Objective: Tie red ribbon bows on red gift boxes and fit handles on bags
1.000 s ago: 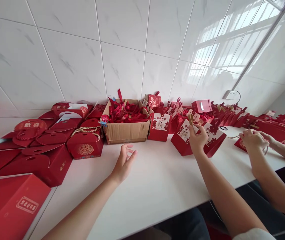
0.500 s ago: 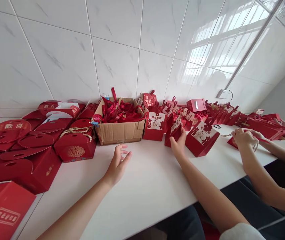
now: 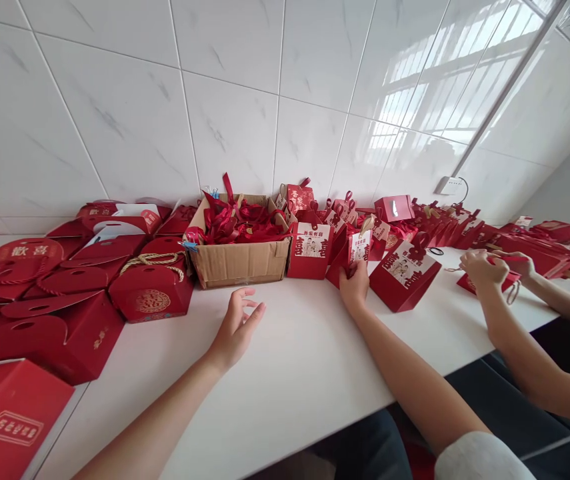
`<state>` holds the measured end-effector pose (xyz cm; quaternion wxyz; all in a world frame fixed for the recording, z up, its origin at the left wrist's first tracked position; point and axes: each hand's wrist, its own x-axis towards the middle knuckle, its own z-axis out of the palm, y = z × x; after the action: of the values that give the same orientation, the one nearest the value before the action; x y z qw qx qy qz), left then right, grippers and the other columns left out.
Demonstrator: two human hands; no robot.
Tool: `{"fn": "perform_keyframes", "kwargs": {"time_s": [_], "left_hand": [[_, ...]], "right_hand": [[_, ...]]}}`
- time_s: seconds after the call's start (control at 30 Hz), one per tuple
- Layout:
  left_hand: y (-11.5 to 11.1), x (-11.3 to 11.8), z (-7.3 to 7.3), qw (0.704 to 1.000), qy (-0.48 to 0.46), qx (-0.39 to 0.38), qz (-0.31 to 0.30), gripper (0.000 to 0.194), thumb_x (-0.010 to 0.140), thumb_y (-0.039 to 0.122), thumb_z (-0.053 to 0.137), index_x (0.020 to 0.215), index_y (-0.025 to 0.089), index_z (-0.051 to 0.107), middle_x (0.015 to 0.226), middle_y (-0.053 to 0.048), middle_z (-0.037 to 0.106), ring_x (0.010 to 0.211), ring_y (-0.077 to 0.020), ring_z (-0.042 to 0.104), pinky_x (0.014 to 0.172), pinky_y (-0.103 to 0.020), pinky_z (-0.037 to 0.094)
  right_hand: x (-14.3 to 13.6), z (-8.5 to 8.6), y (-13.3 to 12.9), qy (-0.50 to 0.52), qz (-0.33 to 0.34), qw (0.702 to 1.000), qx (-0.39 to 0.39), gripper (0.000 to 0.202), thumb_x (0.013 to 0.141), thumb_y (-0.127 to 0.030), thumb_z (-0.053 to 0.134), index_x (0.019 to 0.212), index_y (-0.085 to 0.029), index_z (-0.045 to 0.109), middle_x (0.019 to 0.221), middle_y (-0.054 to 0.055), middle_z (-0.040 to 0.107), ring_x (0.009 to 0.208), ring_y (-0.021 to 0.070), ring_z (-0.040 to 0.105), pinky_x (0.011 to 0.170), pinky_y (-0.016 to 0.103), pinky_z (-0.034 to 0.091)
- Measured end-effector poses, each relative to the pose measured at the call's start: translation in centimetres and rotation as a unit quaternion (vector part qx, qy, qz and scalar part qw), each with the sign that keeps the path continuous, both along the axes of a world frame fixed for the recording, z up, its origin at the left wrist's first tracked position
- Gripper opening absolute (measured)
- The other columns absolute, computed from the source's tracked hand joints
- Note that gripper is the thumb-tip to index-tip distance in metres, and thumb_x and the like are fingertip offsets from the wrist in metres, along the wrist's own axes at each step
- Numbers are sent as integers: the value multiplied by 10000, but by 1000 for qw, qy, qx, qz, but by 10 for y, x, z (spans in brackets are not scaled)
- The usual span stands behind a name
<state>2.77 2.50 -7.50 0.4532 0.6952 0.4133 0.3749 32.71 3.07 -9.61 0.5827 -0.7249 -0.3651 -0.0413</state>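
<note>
My right hand (image 3: 355, 287) grips the lower front of a small red gift box (image 3: 335, 272) that stands among others on the white table. A printed white tag (image 3: 361, 245) shows just above my fingers; part of the box is hidden by the hand. To its left stands an upright gift box (image 3: 309, 268) with a similar label, and to its right a tilted gift box (image 3: 413, 288). My left hand (image 3: 239, 328) hovers over the table with fingers apart, holding nothing, in front of a cardboard box (image 3: 239, 265) full of red ribbons (image 3: 245, 220).
Larger red handled boxes (image 3: 75, 333) crowd the left side. More small red boxes (image 3: 435, 223) line the tiled wall. At right, a co-worker's hands (image 3: 487, 270) handle a red box with cord. A black ring (image 3: 435, 251) lies nearby, below a wall socket (image 3: 449, 186).
My right hand has closed lower on the gift box, whose tag has turned to face me more. My left hand has barely moved. The co-worker's hands have shifted slightly with their box.
</note>
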Motion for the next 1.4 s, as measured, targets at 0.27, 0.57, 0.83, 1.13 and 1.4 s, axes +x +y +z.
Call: {"fn": "perform_keyframes", "kwargs": {"time_s": [0.27, 0.57, 0.83, 1.13, 1.4], "left_hand": [[1, 0, -3, 1000, -20, 13, 10, 431, 855, 543, 476, 1141, 230, 397, 1162, -91, 485, 972, -216, 504, 863, -396, 410], [-3, 0, 1, 1000, -4, 1, 4, 466, 856, 552, 461, 1171, 216, 389, 1076, -86, 509, 894, -206, 510, 854, -401, 407], [-2, 0, -1, 1000, 1, 2, 9, 479, 850, 571, 467, 1175, 227, 395, 1063, -77, 512, 837, -188, 508, 856, -403, 413], [-3, 0, -2, 1000, 10, -9, -2, 530, 850, 597, 448, 1222, 230, 363, 1080, -85, 503, 824, -189, 497, 859, -418, 403], [-6, -3, -1, 999, 26, -3, -19, 479, 858, 580, 456, 1199, 252, 381, 1098, -85, 503, 1005, -250, 507, 914, -443, 388]], "right_hand": [[1, -6, 9, -9, 132, 991, -1, 232, 681, -395, 604, 754, -209, 487, 775, 38, 597, 649, 169, 530, 612, 309, 449], [4, -10, 6, -16, 123, 991, -45, 304, 637, -461, 674, 641, -208, 507, 664, 31, 588, 633, 192, 527, 609, 327, 433], [13, -10, 14, -50, 140, 986, -73, 252, 679, -404, 659, 642, -210, 502, 686, 24, 575, 663, 193, 521, 648, 337, 429], [18, -13, 13, -62, 160, 981, -87, 214, 826, -335, 640, 771, -143, 563, 816, 8, 585, 722, 128, 557, 689, 299, 477], [-4, -10, 0, -83, 217, 970, -76, 211, 820, -362, 539, 766, -164, 587, 709, 29, 620, 628, 153, 557, 598, 295, 469]]}}
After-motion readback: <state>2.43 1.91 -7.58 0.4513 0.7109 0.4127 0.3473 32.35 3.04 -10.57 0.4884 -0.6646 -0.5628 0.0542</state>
